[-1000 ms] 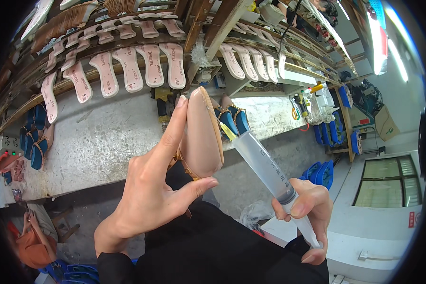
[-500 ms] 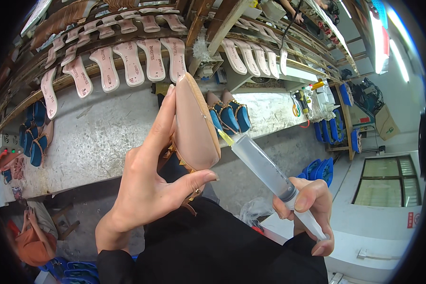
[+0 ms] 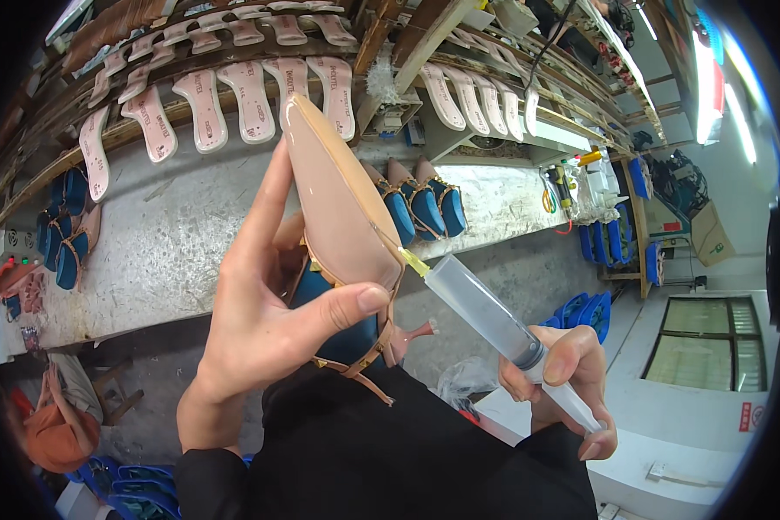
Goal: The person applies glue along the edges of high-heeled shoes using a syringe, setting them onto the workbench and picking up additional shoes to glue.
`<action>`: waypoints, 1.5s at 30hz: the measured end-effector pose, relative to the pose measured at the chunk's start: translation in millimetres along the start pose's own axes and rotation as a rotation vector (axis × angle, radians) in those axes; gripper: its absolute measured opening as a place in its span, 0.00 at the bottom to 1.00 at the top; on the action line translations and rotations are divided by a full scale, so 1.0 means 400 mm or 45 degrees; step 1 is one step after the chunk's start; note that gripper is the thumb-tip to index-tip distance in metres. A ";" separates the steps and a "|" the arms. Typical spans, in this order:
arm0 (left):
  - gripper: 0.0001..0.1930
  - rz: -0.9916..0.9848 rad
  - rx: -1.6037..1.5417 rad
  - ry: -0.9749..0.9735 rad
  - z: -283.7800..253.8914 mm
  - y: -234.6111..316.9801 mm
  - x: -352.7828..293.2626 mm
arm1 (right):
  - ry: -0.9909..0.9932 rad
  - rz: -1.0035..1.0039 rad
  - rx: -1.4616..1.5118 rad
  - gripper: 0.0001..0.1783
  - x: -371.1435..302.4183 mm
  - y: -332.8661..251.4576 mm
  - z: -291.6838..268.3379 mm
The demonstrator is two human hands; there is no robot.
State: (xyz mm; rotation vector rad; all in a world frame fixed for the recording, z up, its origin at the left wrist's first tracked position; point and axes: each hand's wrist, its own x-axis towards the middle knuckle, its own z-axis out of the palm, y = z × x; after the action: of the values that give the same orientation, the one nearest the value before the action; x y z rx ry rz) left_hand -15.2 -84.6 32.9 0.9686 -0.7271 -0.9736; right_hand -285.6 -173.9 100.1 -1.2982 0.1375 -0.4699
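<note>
My left hand (image 3: pixel 264 303) grips a pointed, high-heeled shoe (image 3: pixel 334 204), its pinkish beige toe turned up and away from me. A studded strap and a blue form inside the shoe show beside my thumb, and the slim heel sticks out below. My right hand (image 3: pixel 568 377) is closed around a clear plastic syringe (image 3: pixel 485 308), with fingers at the plunger end. The syringe's yellow tip (image 3: pixel 414 260) meets the shoe's edge where sole and upper join. Whether any liquid comes out is too small to tell.
Across the far side runs a worn metal bench (image 3: pixel 165 260). Similar shoes (image 3: pixel 425 208) stand on it to the right, and more shoes (image 3: pixel 74 234) to the left. Pink insoles (image 3: pixel 201 113) line the rack above. Another person (image 3: pixel 61 425) is at lower left. Blue bins (image 3: pixel 581 316) are at right.
My left hand has tilted and turned the shoe, so more of its sole edge, strap and heel show. The syringe tip, a little apart before, now touches the edge. The view has shifted slightly.
</note>
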 end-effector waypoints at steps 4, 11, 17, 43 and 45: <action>0.60 -0.141 -0.088 -0.004 -0.013 0.021 0.004 | -0.002 -0.038 0.044 0.42 0.011 0.013 0.007; 0.53 -0.096 -0.390 -0.005 -0.038 0.000 0.003 | 0.016 -0.051 0.070 0.42 0.024 0.022 0.020; 0.51 -0.111 -0.455 0.022 -0.058 0.002 0.001 | 0.045 -0.011 0.080 0.42 0.029 0.027 0.033; 0.43 -0.079 -0.431 0.202 -0.098 0.005 -0.005 | 0.078 0.059 0.071 0.43 0.033 0.060 0.049; 0.42 -0.081 -0.432 0.210 -0.098 0.005 -0.007 | 0.083 0.069 0.072 0.43 0.029 0.059 0.052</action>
State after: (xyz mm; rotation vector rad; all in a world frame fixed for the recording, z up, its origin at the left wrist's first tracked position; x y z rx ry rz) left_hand 17.8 -68.4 18.9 0.7655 -0.3793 -1.0201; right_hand -261.6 -155.6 85.2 -1.2216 0.2120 -0.4665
